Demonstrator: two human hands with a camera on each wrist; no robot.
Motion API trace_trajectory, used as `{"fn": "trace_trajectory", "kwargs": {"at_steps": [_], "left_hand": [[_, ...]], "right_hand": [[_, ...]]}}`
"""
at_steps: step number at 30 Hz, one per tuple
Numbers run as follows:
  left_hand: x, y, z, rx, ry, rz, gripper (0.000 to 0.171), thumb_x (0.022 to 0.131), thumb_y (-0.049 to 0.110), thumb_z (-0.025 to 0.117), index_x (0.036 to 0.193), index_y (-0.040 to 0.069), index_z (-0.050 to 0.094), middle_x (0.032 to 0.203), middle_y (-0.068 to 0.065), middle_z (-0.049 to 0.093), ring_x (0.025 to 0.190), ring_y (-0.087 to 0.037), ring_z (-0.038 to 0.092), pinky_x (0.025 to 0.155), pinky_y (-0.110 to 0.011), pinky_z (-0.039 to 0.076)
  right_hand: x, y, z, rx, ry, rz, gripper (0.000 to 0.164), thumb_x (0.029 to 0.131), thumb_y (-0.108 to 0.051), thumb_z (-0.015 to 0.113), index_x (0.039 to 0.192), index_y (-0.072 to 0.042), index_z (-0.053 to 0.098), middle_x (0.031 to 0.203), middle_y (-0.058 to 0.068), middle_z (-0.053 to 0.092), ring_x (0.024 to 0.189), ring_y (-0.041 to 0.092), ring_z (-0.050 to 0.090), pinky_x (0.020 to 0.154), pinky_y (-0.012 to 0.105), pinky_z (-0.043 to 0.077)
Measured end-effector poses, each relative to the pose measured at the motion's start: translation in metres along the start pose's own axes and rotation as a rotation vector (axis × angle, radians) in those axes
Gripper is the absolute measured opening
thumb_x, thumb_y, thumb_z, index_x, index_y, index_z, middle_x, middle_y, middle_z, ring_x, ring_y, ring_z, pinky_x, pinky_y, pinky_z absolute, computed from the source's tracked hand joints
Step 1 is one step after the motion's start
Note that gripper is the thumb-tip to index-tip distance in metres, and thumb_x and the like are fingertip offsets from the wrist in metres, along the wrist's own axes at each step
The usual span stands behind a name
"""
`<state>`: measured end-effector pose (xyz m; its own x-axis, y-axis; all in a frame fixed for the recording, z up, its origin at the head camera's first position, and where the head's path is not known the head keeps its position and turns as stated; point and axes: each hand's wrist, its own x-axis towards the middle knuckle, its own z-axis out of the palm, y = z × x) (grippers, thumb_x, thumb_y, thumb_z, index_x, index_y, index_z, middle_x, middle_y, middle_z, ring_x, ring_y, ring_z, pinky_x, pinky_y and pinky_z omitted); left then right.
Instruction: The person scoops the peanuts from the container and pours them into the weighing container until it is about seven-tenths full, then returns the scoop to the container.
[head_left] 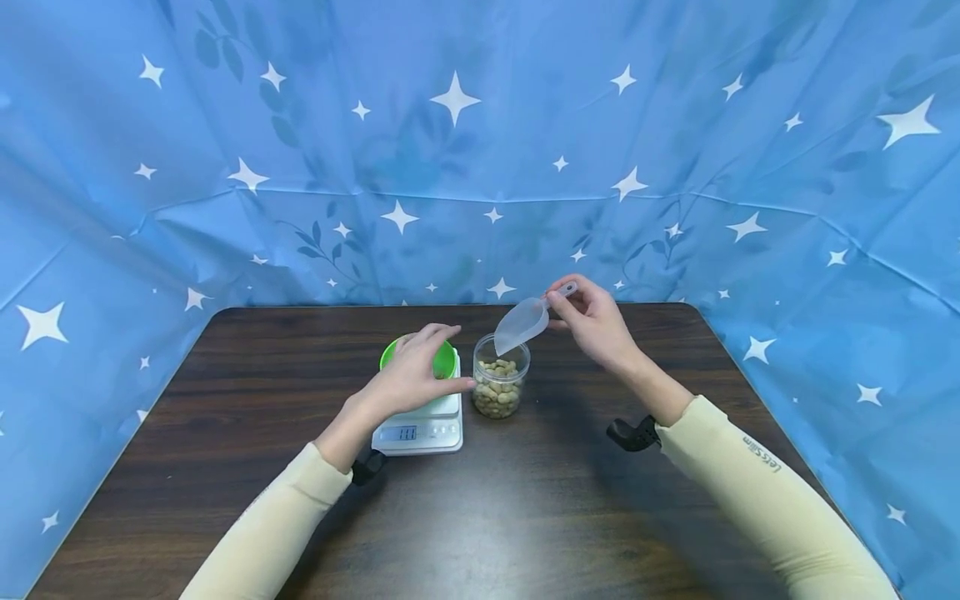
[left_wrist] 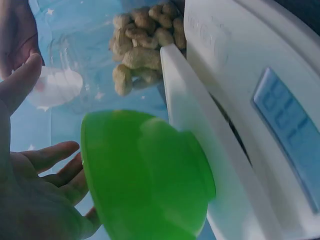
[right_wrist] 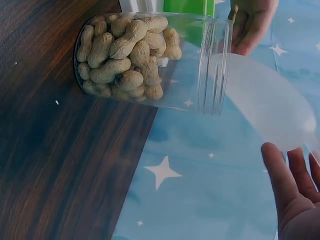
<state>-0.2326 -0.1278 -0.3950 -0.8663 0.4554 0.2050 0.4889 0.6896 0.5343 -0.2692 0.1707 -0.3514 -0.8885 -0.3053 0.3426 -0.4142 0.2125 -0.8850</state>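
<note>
My right hand [head_left: 592, 325] pinches the handle of a translucent white scoop [head_left: 521, 325]. The scoop tilts down, its tip at the mouth of a clear jar [right_wrist: 175, 90]. Unshelled peanuts [right_wrist: 125, 57] fill the lower part of the jar, which stands upright on the table. My left hand [head_left: 416, 375] hovers over a green bowl [left_wrist: 145, 175], fingers spread and thumb pointing toward the jar. In the left wrist view its fingers lie beside the bowl's rim. Under the bowl is a white kitchen scale [head_left: 435, 437]; its digits are blurred.
The dark wooden table [head_left: 480, 517] ends in front of a blue curtain [head_left: 480, 167] with white stars. The jar stands close to the right side of the scale. Black straps with camera mounts [head_left: 633, 433] sit at my wrists.
</note>
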Motion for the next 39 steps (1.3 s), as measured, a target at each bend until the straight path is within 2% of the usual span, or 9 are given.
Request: {"fn": "trace_trajectory", "kwargs": {"at_steps": [5,9,12,20,28,34,39], "left_hand": [[0.008,0.008,0.008,0.018,-0.030,0.007,0.086,0.090,0.052,0.076,0.155,0.006,0.043,0.152,-0.013,0.048,0.140,-0.031,0.044,0.114,-0.061,0.027],[0.014,0.011,0.013,-0.003,-0.030,0.004,0.087,0.089,0.053,0.077,0.153,0.004,0.045,0.148,-0.013,0.052,0.134,-0.030,0.051,0.113,-0.059,0.030],[0.017,0.011,0.017,-0.021,-0.028,0.011,0.088,0.087,0.051,0.079,0.152,0.002,0.046,0.146,-0.013,0.054,0.129,-0.029,0.054,0.112,-0.057,0.032],[0.025,0.011,0.024,-0.029,-0.052,0.014,0.088,0.085,0.047,0.083,0.151,0.001,0.047,0.139,-0.013,0.059,0.126,-0.030,0.058,0.110,-0.056,0.035],[0.030,0.010,0.028,-0.031,-0.077,0.007,0.089,0.086,0.045,0.083,0.153,0.001,0.045,0.144,-0.014,0.056,0.129,-0.030,0.056,0.110,-0.055,0.038],[0.031,0.010,0.028,-0.064,-0.068,0.021,0.085,0.085,0.042,0.085,0.150,0.002,0.048,0.140,-0.012,0.059,0.125,-0.027,0.058,0.101,-0.047,0.048],[0.033,0.011,0.028,-0.064,-0.072,0.030,0.082,0.085,0.041,0.085,0.148,0.002,0.050,0.141,-0.014,0.059,0.125,-0.028,0.059,0.101,-0.047,0.048]], "right_hand": [[0.002,-0.007,0.002,-0.201,-0.071,0.021,0.022,0.108,-0.019,0.057,0.117,0.001,0.061,0.107,0.017,0.068,0.094,0.026,0.070,0.078,0.033,0.060],[0.004,-0.015,0.007,-0.357,-0.144,-0.011,0.021,0.108,-0.023,0.057,0.116,-0.005,0.063,0.091,0.010,0.069,0.080,0.021,0.067,0.070,0.038,0.056],[0.005,-0.021,0.011,-0.426,-0.193,-0.049,0.018,0.108,-0.023,0.057,0.115,-0.008,0.064,0.083,0.006,0.067,0.072,0.020,0.062,0.064,0.040,0.050],[0.010,-0.030,0.018,-0.505,-0.273,-0.137,0.012,0.108,-0.017,0.057,0.112,-0.008,0.063,0.068,0.002,0.054,0.056,0.019,0.049,0.056,0.038,0.043],[0.010,-0.033,0.030,-0.633,-0.340,-0.211,0.010,0.107,-0.012,0.056,0.110,-0.005,0.062,0.089,0.004,0.063,0.067,0.015,0.054,0.065,0.036,0.047],[0.010,-0.029,0.042,-0.692,-0.410,-0.218,0.006,0.106,-0.012,0.059,0.103,-0.008,0.062,0.085,-0.001,0.059,0.068,0.013,0.052,0.064,0.035,0.047],[0.010,-0.017,0.048,-0.679,-0.454,-0.240,0.005,0.104,-0.011,0.062,0.099,-0.009,0.063,0.083,-0.003,0.059,0.068,0.011,0.052,0.064,0.033,0.046]]}}
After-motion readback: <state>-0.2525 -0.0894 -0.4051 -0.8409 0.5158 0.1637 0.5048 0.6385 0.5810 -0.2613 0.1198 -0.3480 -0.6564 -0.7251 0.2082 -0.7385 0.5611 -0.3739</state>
